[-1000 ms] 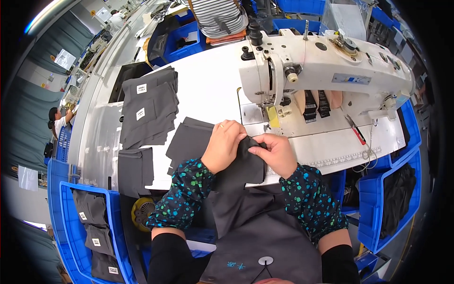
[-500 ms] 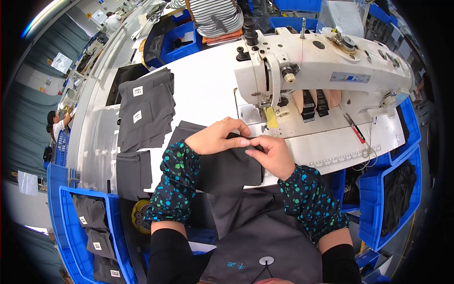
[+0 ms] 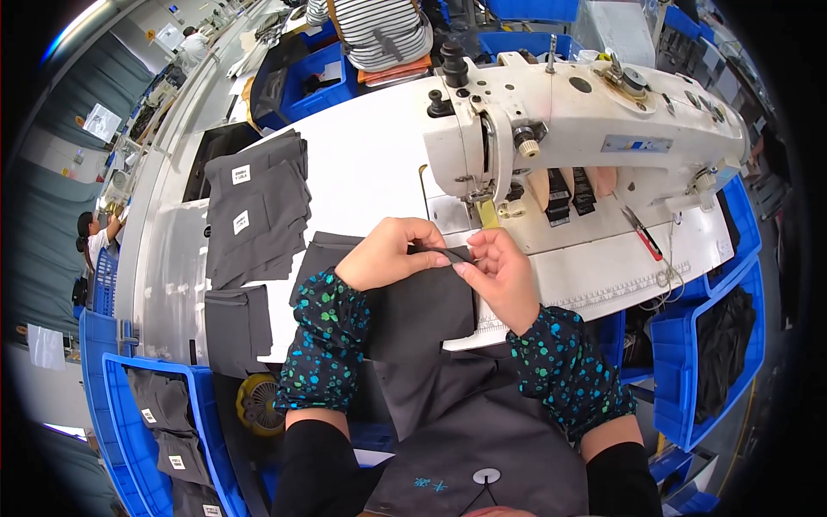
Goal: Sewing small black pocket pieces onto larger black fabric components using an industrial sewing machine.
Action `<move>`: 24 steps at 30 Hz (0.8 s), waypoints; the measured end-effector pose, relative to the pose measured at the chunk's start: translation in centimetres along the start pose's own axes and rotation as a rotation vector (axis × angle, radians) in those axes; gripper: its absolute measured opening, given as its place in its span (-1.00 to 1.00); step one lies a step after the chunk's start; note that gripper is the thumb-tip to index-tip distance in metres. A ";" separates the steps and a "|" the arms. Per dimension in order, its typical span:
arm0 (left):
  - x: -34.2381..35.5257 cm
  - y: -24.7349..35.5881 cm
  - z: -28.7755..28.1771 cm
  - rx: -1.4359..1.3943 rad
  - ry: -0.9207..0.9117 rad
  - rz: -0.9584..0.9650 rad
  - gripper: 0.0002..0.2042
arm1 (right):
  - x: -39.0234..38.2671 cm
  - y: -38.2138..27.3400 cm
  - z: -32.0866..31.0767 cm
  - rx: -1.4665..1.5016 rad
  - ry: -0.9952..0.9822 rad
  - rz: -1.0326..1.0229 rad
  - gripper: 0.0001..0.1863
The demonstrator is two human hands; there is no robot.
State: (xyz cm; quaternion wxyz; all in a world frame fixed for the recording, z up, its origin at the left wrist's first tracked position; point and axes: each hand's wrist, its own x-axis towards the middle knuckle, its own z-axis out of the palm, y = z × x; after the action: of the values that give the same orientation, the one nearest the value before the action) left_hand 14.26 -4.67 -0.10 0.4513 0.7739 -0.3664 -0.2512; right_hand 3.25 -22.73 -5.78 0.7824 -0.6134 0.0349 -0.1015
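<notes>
A dark grey fabric piece [image 3: 419, 312] hangs over the near edge of the white sewing table, and both hands work at its top edge. My left hand [image 3: 392, 255] pinches the folded edge between thumb and fingers. Close beside it, my right hand [image 3: 501, 274] grips the same edge near its right corner, thumb below and fingers above. Just beyond the fingers stands the sewing machine [image 3: 594, 112], its needle area [image 3: 475, 207] apart from the cloth. A yellow piece [image 3: 488, 213] sits by the presser foot.
Left on the table lie a stack of grey pieces with white labels [image 3: 258, 207] and a smaller grey stack [image 3: 237, 327]. Red-handled snips [image 3: 644, 237] and black labels [image 3: 570, 191] lie right. Blue bins [image 3: 202, 405] flank the table. Someone in stripes [image 3: 379, 39] sits ahead.
My right hand's fingers have lifted and spread a little from the left hand, so the folded edge shows between them. The view has shifted slightly.
</notes>
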 end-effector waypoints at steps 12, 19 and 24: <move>-0.3 -0.9 0.0 -0.159 -0.015 0.021 -0.74 | 0.1 0.6 -0.4 -0.130 -0.066 -0.102 -0.92; 0.1 -0.6 0.3 -0.262 -0.166 -0.087 -0.81 | -0.2 0.2 -0.5 -0.229 -0.039 -0.169 -0.93; 0.0 -0.1 0.6 -0.107 -0.041 -0.094 -0.87 | -0.2 0.0 -0.7 -0.266 -0.021 -0.167 -0.93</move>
State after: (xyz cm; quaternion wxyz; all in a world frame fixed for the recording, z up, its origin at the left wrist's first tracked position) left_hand 13.86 -5.01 -0.50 0.4719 0.7598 -0.3251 -0.3071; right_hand 2.98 -23.34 -6.00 0.6835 -0.7134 -0.0114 -0.1543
